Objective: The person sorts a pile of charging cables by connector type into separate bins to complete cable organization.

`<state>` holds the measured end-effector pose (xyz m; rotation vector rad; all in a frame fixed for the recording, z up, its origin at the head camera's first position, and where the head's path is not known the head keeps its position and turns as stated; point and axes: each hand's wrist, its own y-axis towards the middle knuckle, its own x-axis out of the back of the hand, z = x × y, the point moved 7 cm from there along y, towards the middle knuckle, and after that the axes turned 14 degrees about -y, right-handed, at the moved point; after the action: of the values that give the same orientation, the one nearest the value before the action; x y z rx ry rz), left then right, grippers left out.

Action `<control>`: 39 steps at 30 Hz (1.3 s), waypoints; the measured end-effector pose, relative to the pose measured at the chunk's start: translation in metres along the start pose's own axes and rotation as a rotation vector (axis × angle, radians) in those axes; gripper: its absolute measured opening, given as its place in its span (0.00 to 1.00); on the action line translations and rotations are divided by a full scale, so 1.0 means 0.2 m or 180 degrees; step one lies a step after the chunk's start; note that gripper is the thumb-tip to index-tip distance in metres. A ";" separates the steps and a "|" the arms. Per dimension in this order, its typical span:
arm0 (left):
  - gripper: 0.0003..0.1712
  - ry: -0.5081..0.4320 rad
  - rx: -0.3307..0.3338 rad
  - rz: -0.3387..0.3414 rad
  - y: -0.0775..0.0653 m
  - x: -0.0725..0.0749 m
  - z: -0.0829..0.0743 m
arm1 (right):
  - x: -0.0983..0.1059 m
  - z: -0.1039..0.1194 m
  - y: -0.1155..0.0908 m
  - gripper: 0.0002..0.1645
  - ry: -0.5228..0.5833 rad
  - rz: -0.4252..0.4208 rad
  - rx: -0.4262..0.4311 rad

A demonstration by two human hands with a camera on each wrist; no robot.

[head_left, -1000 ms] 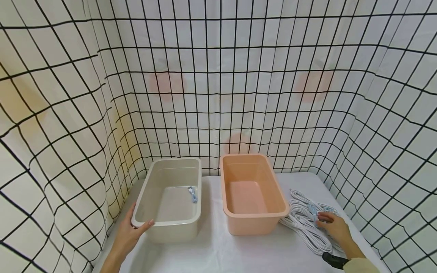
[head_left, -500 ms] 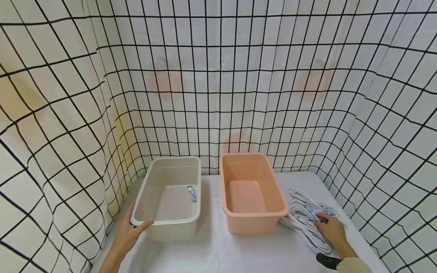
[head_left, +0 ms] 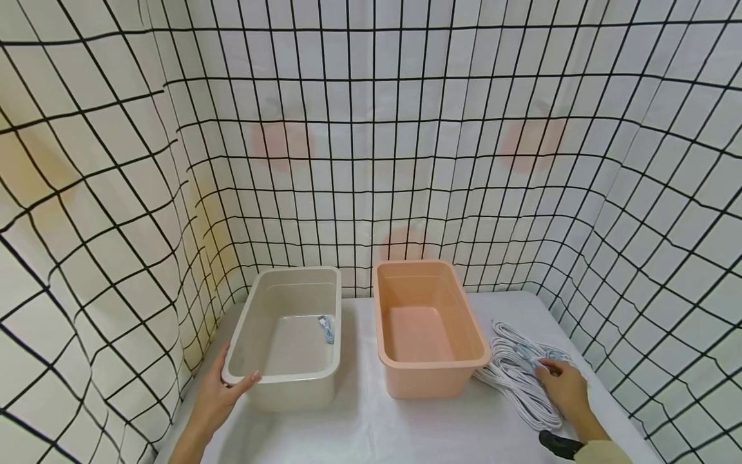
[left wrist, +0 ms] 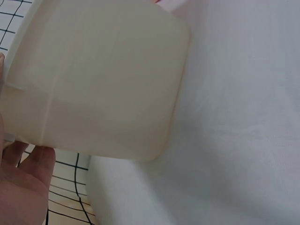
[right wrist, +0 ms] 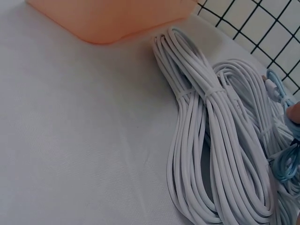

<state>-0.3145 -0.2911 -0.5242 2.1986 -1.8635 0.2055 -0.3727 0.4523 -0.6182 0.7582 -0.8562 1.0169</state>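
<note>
My left hand [head_left: 216, 396] gripped the grey tub [head_left: 283, 379] at its near left corner, my thumb on top of the rim and my fingers round the outside of the long wall. From the left wrist, I could see my fingertips tucked beneath the edge, by the tub's pale end. My right hand [head_left: 565, 390] was over at the other side, fingers curled, pinching a light blue cable [right wrist: 287, 164] that lay on a heap of white cables [head_left: 522, 380]. How firmly I held it, I couldn't tell, as most of that hand fell outside the right wrist view. The white cables lay in long loops, bundled and tied round the middle, one partly over another.

Between the grey tub and the heap stood an orange tub [head_left: 435, 366], with a gap on its left and the cables just beside its near right corner. Inside the grey tub, a small blue and white cable [head_left: 327, 328] lay on the floor near the right wall. Both tubs stood upright on a table covered in white cloth [head_left: 394, 438]. A black net [head_left: 373, 154] hung round the back and both sides, in front of white curtains.
</note>
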 end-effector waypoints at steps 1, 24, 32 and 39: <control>0.62 -0.0008 0.0012 0.0007 0.00 0.00 0.00 | 0.01 0.00 0.00 0.19 0.0016 -0.0030 -0.0013; 0.63 -0.0016 0.0066 0.0021 0.00 0.00 0.00 | 0.22 0.30 0.10 0.22 0.0665 -0.0166 0.0159; 0.62 -0.0054 -0.0005 -0.0025 -0.01 -0.01 0.00 | 0.29 0.45 0.15 0.21 0.0739 -0.0273 0.0393; 0.63 0.0020 0.0065 -0.0058 0.00 0.00 0.01 | 0.32 0.55 0.20 0.20 0.0792 -0.0301 0.0460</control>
<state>-0.3139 -0.2911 -0.5257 2.2248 -1.8452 0.2288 -0.4195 0.3974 -0.5058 0.7676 -0.5326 1.0707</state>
